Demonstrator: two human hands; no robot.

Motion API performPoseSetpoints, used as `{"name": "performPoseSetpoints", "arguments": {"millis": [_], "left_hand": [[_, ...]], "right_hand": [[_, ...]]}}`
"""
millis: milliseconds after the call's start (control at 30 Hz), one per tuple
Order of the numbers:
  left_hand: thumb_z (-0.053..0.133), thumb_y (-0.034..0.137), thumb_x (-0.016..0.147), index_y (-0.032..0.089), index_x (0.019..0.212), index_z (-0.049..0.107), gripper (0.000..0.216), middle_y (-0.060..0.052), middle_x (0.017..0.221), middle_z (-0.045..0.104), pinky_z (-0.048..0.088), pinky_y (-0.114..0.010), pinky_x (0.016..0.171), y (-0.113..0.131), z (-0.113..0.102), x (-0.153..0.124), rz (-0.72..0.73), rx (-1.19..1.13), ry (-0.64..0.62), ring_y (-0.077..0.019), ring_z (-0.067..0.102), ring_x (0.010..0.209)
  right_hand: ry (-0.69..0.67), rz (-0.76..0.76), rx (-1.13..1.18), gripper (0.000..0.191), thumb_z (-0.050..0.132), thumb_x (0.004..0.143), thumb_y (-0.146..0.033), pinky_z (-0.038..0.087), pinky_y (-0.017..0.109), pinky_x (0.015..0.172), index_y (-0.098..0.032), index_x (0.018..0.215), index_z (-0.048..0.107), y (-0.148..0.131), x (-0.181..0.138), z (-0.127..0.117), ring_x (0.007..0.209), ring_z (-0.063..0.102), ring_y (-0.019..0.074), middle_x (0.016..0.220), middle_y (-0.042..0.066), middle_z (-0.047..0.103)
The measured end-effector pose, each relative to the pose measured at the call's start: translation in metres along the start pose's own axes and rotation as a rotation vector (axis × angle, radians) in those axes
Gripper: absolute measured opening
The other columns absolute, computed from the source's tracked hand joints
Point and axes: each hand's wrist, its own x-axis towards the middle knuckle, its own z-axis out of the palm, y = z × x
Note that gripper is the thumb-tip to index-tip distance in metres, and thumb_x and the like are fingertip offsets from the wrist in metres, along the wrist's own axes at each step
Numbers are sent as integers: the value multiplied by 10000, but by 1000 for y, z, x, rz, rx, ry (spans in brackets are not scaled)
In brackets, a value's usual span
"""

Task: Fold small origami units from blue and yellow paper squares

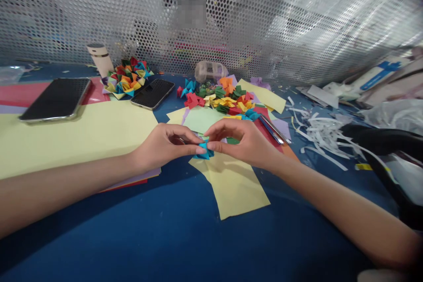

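A small blue folded paper piece is being pinched between both hands. The left hand is closed on it from one side, the right hand from the other, and the fingers of the right hand are being pressed against its edge — the fingertips of the two hands are almost touching. The piece is being held just above a yellow sheet that is lying on the blue surface directly under the fingers. Beyond the fingers, a pile of folded pieces in red, yellow, green and orange is being kept — near, but apart. Farther beyond the left fingers, two phones are lying face up, with a ring of coloured folds between them. Past the right fingers, white paper strips are lying scattered.
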Motion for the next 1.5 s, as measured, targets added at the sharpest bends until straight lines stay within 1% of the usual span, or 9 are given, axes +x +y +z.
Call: {"name": "performPoseSetpoints", "arguments": {"millis": [100,267,400,533,733,933,1100,1367,1500], "left_hand": [[817,302,686,174,764,738,170,-27,762,731,555,-250,621,-1,0,0,32,42,3,-161,678,677],[797,294,716,166,778,683,182,-35,878,707,562,-269,726,-2,-2,2,90,-23,8,-171,671,822],[794,300,727,170,806,637,218,-9,829,683,541,-243,681,-4,-3,3,78,-46,35,-142,651,760],[769,337,755,184,897,695,222,-27,894,705,519,-241,664,-3,-3,2,91,61,33,-157,645,789],[761,341,740,178,738,711,170,-12,754,703,461,-233,556,1,-3,1,87,132,105,-127,589,618],[776,361,721,176,738,691,204,15,668,659,403,-216,489,2,-3,1,42,111,152,-91,507,520],[750,395,764,186,753,702,214,0,736,694,444,-220,535,3,-2,0,67,144,143,-119,579,614],[685,372,833,190,761,689,195,12,717,683,433,-214,540,2,-3,-1,123,238,132,-117,591,635],[739,382,778,195,927,663,251,6,815,650,461,-206,570,1,0,-1,101,165,162,-130,606,742]], "right_hand": [[5,-20,-30,146,736,794,-313,555,260,680,-184,855,702,0,0,0,719,668,130,801,17,709],[69,-163,-127,99,690,835,-247,528,282,702,-200,922,701,-2,-3,1,759,670,147,840,23,730],[122,-224,-215,220,739,790,-252,514,295,725,-215,991,660,-2,-7,7,798,658,162,886,19,722],[198,-151,-257,179,720,811,-243,516,274,707,-234,975,648,0,-9,16,777,640,147,899,10,706],[243,-128,-278,189,754,777,-250,501,267,668,-220,925,641,4,-9,19,739,600,139,847,11,657],[234,-122,-278,153,747,802,-328,459,261,635,-202,816,661,10,-6,17,709,560,121,789,3,611],[222,-90,-245,183,708,835,-381,454,261,629,-206,796,676,11,-5,17,706,568,122,781,5,630],[171,-13,-222,136,720,826,-281,458,236,625,-187,752,654,6,-5,20,678,572,107,738,-8,645],[241,69,-35,183,734,803,-346,486,246,644,-182,775,657,13,-3,18,702,604,120,759,2,657]]}}
